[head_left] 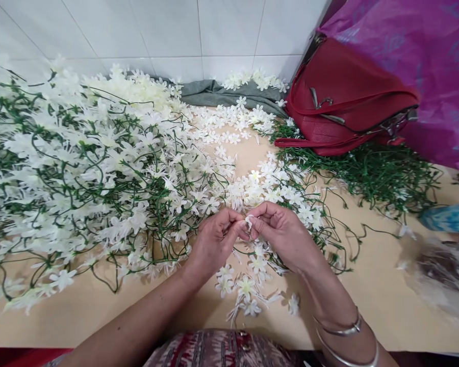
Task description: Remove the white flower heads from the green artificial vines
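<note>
My left hand (222,237) and my right hand (277,232) meet at the middle of the table, their fingertips pinched together. Between them is a small white artificial flower (248,220), mostly covered by the fingers. Just beyond the hands lie loose white flower heads (265,183) without stems. More white blossoms (247,288) with thin white strands rest on the table close to my body, below the hands. To the left spreads a large heap of white artificial flowers (110,168) on green stems.
A red handbag (348,97) sits at the back right on a pile of green stems (386,173). Behind it is a purple plastic bag (436,76). Grey cloth (214,92) lies along the tiled wall (229,30). A clear plastic bag (447,270) is at the right.
</note>
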